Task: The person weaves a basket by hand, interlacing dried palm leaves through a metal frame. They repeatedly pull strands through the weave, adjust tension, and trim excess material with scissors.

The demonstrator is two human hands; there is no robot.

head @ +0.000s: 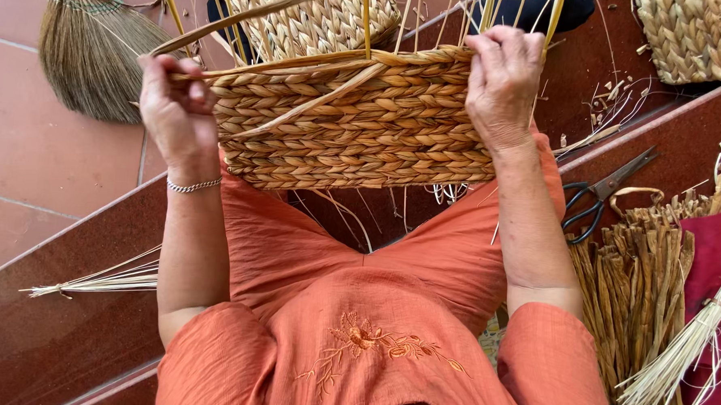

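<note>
Head view: scissors [600,193] beside basket [356,121]

The woven basket [356,121] is golden tan in a plaited braid pattern, as is the second basket [696,35]. The dress [372,308] is burnt orange with floral embroidery, the scissors [600,197] have black handles, the broom [92,49] is olive-brown, the floor tiles [46,156] terracotta pink

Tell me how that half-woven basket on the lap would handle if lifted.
The basket probably holds its shape: its braided wall looks thick and tight. It is likely light for its size, being dried plant fibre. The loose upright strands at the rim look springy and may bend or snag. The left hand and right hand grip its ends.
</note>
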